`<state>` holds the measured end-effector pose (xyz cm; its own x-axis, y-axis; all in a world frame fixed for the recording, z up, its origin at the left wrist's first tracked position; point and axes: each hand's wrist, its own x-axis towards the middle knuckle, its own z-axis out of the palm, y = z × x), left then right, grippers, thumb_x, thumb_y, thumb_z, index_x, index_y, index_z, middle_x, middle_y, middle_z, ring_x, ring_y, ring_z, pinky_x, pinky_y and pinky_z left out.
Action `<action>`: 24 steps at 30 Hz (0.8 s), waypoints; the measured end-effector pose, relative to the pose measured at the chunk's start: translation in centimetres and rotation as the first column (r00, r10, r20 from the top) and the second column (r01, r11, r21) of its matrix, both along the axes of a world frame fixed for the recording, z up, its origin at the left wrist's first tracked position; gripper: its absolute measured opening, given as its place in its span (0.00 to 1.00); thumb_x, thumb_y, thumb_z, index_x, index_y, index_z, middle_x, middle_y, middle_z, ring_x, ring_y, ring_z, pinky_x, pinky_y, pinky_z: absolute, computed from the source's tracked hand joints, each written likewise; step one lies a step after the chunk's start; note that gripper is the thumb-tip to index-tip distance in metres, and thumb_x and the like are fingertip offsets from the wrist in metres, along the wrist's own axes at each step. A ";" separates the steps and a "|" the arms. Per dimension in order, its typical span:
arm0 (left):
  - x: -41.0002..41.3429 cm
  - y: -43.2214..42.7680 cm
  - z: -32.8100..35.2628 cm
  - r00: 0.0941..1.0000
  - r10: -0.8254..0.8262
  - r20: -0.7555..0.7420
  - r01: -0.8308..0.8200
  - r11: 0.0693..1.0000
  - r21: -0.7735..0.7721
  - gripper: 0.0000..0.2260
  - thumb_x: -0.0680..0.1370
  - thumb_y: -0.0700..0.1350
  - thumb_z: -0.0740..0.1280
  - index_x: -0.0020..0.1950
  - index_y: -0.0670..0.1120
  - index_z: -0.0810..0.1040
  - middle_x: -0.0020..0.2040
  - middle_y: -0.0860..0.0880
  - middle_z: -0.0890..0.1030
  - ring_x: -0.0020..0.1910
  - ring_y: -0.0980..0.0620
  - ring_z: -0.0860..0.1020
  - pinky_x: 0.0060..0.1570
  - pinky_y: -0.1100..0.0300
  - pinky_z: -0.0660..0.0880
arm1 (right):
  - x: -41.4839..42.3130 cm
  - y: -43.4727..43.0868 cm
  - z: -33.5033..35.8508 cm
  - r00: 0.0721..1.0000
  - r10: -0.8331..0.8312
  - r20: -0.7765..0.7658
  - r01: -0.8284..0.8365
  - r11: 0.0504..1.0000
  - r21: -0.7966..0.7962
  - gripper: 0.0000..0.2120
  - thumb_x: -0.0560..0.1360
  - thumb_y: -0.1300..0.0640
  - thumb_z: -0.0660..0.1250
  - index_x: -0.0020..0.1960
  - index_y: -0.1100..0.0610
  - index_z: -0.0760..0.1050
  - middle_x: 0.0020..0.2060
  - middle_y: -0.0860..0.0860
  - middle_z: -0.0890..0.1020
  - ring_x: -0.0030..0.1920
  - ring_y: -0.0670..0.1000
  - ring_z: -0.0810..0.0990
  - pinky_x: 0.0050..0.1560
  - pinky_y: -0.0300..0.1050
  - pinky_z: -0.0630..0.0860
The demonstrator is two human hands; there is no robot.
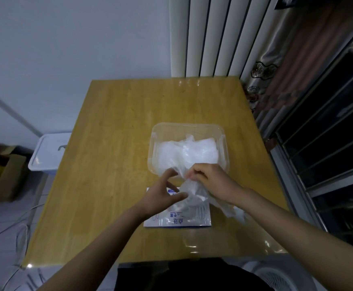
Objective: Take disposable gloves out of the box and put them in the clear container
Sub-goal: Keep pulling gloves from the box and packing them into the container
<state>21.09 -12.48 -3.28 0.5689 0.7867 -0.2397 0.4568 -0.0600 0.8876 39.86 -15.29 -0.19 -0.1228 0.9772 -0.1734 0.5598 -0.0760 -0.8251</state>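
A wooden table fills the middle of the frame. Right of centre stands the clear container, open at the top, with a loose heap of thin, see-through gloves inside it. Just below it, toward the bottom of the frame, the white and blue box lies flat on the table.

Both hands meet over the gap between box and container. The right hand has its fingers curled round a crumpled bunch of gloves, which hangs over the top of the box and trails under the right wrist. The left hand is spread beside it, fingers apart, with its thumb touching the bunch and its fingertips close to the container's near edge.

At the left edge sit a white bin and cardboard cartons. A curtain hangs in the upper right.
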 end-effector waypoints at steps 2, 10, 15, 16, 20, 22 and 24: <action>0.7 0.0 1.0 0.993 0.009 0.114 -0.006 0.999 -0.033 0.25 0.72 0.44 0.74 0.67 0.51 0.68 0.57 0.53 0.76 0.40 0.60 0.78 0.38 0.65 0.75 | -0.7 0.1 0.1 0.999 0.044 -0.016 -0.044 0.999 -0.009 0.08 0.77 0.64 0.64 0.47 0.53 0.79 0.42 0.40 0.80 0.46 0.35 0.79 0.48 0.30 0.73; 0.6 -0.2 1.0 0.977 0.177 0.115 -0.168 0.982 -0.085 0.04 0.76 0.35 0.67 0.41 0.39 0.75 0.32 0.45 0.78 0.29 0.58 0.78 0.33 0.65 0.74 | -0.8 0.1 1.1 0.964 -0.189 -0.186 0.191 0.982 -0.008 0.05 0.75 0.64 0.68 0.42 0.56 0.77 0.34 0.47 0.80 0.31 0.39 0.78 0.36 0.36 0.77; -0.7 0.1 1.1 0.975 0.197 0.099 -0.191 0.979 -0.071 0.06 0.78 0.37 0.64 0.41 0.43 0.76 0.31 0.51 0.79 0.27 0.59 0.78 0.31 0.67 0.74 | -1.0 0.3 0.9 0.912 -0.348 -0.219 0.357 0.934 0.001 0.06 0.79 0.62 0.63 0.46 0.58 0.78 0.36 0.50 0.80 0.33 0.43 0.80 0.38 0.37 0.79; -1.0 0.1 1.0 0.975 0.205 0.087 -0.199 0.978 -0.068 0.07 0.78 0.37 0.64 0.41 0.43 0.76 0.30 0.51 0.79 0.26 0.60 0.77 0.30 0.68 0.74 | -1.2 0.2 0.8 0.904 -0.350 -0.244 0.353 0.935 -0.034 0.06 0.79 0.59 0.62 0.48 0.58 0.77 0.38 0.50 0.80 0.37 0.45 0.80 0.40 0.38 0.80; -1.3 0.1 0.9 0.971 0.230 0.056 -0.226 0.972 -0.068 0.05 0.78 0.36 0.64 0.43 0.42 0.76 0.31 0.50 0.78 0.25 0.62 0.76 0.29 0.69 0.72 | -2.2 -0.4 -0.2 0.985 -0.153 -0.077 0.135 0.970 -0.204 0.17 0.71 0.48 0.71 0.56 0.54 0.75 0.46 0.51 0.82 0.45 0.47 0.81 0.48 0.44 0.78; -1.0 0.2 1.0 0.973 0.225 0.052 -0.221 0.973 -0.069 0.03 0.78 0.36 0.65 0.44 0.42 0.76 0.33 0.49 0.79 0.25 0.63 0.76 0.29 0.69 0.73 | -2.7 -0.8 -0.4 0.990 -0.132 -0.048 0.122 0.979 -0.164 0.10 0.70 0.53 0.74 0.49 0.57 0.79 0.40 0.53 0.84 0.41 0.51 0.82 0.45 0.46 0.78; -0.8 0.1 0.9 0.977 0.209 0.031 -0.208 0.977 -0.041 0.04 0.77 0.37 0.66 0.43 0.42 0.76 0.33 0.49 0.79 0.26 0.63 0.76 0.29 0.69 0.73 | -2.4 -0.9 -0.4 0.976 -0.205 -0.069 0.197 0.975 -0.106 0.07 0.72 0.58 0.72 0.37 0.57 0.78 0.33 0.49 0.83 0.37 0.51 0.82 0.39 0.42 0.76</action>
